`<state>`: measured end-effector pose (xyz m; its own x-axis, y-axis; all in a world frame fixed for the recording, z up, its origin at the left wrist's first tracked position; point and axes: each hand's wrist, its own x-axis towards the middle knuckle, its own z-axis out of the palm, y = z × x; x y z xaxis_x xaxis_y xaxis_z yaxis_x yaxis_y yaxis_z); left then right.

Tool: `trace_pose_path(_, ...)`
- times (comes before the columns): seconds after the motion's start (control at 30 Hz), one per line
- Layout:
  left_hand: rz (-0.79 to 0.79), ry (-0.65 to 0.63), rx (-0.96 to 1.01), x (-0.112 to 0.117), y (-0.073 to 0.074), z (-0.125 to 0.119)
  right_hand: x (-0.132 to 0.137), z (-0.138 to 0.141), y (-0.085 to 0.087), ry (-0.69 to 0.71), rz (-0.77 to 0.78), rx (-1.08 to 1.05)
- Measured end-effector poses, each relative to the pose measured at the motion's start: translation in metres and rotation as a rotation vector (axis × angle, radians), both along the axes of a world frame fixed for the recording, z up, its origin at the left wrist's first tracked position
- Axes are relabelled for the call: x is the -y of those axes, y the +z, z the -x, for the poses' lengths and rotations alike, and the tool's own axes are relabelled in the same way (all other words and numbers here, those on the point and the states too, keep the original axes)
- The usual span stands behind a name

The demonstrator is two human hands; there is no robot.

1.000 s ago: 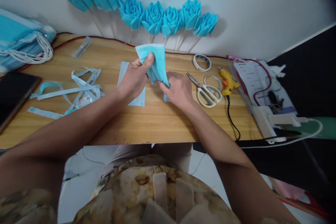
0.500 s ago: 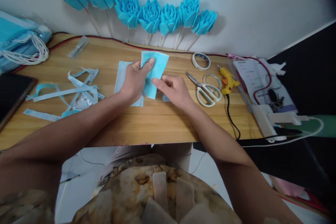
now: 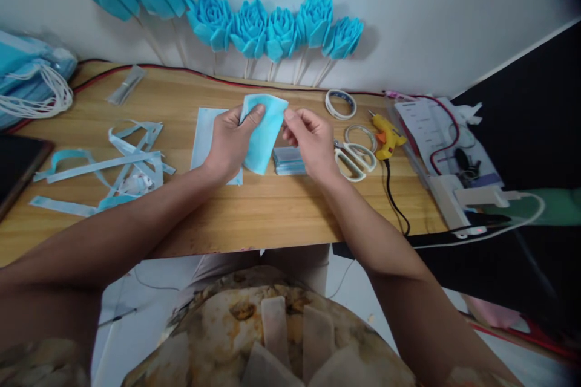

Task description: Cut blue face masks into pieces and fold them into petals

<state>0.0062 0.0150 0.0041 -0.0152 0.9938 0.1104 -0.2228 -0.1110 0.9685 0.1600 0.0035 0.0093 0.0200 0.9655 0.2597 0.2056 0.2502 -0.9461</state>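
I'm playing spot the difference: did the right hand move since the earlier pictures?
Yes. The right hand moved rightward, toward the white-handled scissors lying on the table. It now covers part of them; earlier they showed whole.

Desk (image 3: 263, 211): honey-coloured wood grain
Wall (image 3: 408, 24): pale grey, behind the desk
Floor (image 3: 140, 329): whitish, beneath
Right side: black surface (image 3: 540, 91)
Light: soft, cool

Light-blue sheet (image 3: 264, 142), vivid blue flowers (image 3: 249, 29), yellow-and-orange glue gun (image 3: 388, 140)
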Motion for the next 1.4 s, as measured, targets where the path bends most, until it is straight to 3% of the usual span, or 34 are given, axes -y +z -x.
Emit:
trace_pose_path(0.2,0.002,-0.041,-0.005,0.001,-0.002,-0.001,-0.002,-0.003,0.0,0.048,-0.001,-0.041)
trace_pose_path(0.47,0.045,-0.176,0.063,0.001,-0.009,-0.001,0.002,-0.002,0.004,-0.075,-0.12,0.057)
trace_pose_path(0.67,0.032,-0.245,0.094,-0.001,-0.011,0.001,0.004,-0.002,0.007,-0.086,-0.124,0.039)
trace_pose_path(0.83,0.011,-0.213,0.113,-0.001,-0.007,0.002,0.002,-0.006,0.006,0.102,0.008,0.029)
trace_pose_path(1.03,0.096,-0.144,0.095,-0.001,0.0,0.003,0.006,0.0,0.0,0.349,0.163,0.198)
trace_pose_path(1.17,0.105,-0.083,0.149,-0.008,0.004,0.009,0.011,0.006,0.003,0.479,0.175,0.229)
trace_pose_path(1.3,0.11,-0.078,0.182,-0.013,0.005,0.012,0.014,0.005,0.012,0.519,0.143,0.261)
trace_pose_path(1.4,0.112,-0.079,0.192,-0.011,0.006,0.009,0.013,0.0,0.014,0.418,0.134,0.239)
